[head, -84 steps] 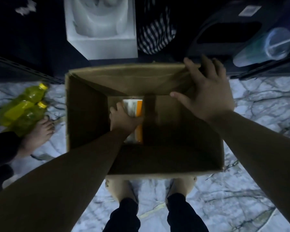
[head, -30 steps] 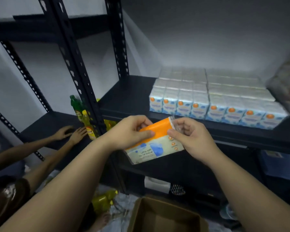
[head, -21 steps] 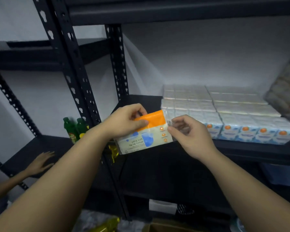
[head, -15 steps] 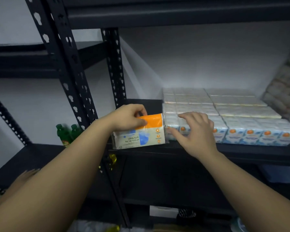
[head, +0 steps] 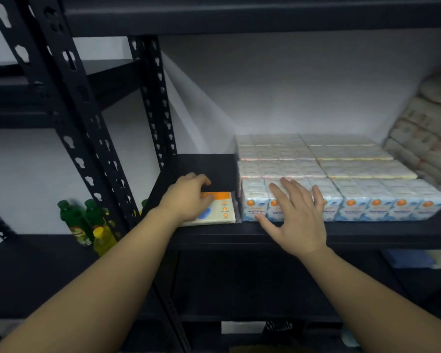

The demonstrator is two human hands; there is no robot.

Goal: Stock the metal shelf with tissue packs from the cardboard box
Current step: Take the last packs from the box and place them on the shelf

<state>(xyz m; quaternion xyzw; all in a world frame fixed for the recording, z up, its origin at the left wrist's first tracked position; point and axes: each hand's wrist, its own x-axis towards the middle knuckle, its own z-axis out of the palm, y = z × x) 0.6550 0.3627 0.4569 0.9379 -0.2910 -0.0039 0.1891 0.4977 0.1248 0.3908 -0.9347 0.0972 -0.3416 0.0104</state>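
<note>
Placement of a pack (head: 218, 208) on the shelf (head: 265, 231), just beside the stacked packs (head: 341, 184). Left hand (head: 186, 200) grips its top; right hand (head: 295, 212) hovers open. Likely light, soft and slippery in its film; best held across the short edges.
</note>
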